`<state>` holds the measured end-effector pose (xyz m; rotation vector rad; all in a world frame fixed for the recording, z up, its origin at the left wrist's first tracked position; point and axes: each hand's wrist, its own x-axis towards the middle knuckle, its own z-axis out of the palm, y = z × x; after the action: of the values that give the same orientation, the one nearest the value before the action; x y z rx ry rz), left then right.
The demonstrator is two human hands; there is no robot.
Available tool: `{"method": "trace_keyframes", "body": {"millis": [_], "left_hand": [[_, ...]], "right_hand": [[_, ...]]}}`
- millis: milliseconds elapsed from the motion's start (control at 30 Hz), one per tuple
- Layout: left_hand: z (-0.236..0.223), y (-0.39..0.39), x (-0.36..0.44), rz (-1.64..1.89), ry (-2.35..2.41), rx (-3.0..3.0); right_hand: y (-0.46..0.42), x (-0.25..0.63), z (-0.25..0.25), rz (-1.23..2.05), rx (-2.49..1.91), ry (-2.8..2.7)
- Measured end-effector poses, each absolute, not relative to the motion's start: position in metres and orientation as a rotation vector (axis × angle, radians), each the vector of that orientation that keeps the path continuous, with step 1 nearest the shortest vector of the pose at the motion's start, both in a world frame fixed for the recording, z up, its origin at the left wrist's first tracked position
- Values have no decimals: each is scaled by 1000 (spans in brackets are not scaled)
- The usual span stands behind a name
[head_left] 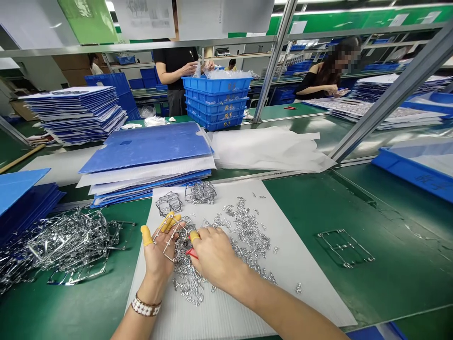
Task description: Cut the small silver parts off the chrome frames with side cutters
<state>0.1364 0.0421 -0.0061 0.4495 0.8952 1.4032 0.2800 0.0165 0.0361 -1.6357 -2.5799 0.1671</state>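
Fingers of the left hand stand apart, capped in yellow finger cots, with a bent wire frame lying against them. Fingers of the right hand curl together and clamp a small red-handled tool, mostly hidden, just beside that frame. A beaded wristband circles the left wrist. Both hands sit above loose silver metal clips scattered across a white corrugated plastic sheet, with two more wire frames at its far edge. A tangled heap of wire frames lies left on the green workbench, and a single frame lies right. Beyond stand blue corrugated sheets and stacked blue crates, where a co-worker in black handles clear plastic.
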Motion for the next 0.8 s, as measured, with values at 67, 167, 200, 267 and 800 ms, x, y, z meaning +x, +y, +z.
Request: {"method": "trace_keyframes", "body": {"millis": [67, 167, 200, 267, 800], "left_hand": [[-3, 40, 132, 1410, 941, 598], [6, 37, 105, 1490, 1172, 1139], [10, 38, 90, 1513, 1305, 1383], [20, 44, 51, 1486, 1664, 1816], [56, 99, -33, 718, 2349, 2260]], "right_hand": [[16, 289, 36, 180, -1655, -2540], [16, 310, 33, 215, -1702, -2458], [15, 318, 31, 226, -1718, -2424], [14, 334, 26, 222, -1728, -2362], [20, 353, 6, 142, -1627, -2169]]}}
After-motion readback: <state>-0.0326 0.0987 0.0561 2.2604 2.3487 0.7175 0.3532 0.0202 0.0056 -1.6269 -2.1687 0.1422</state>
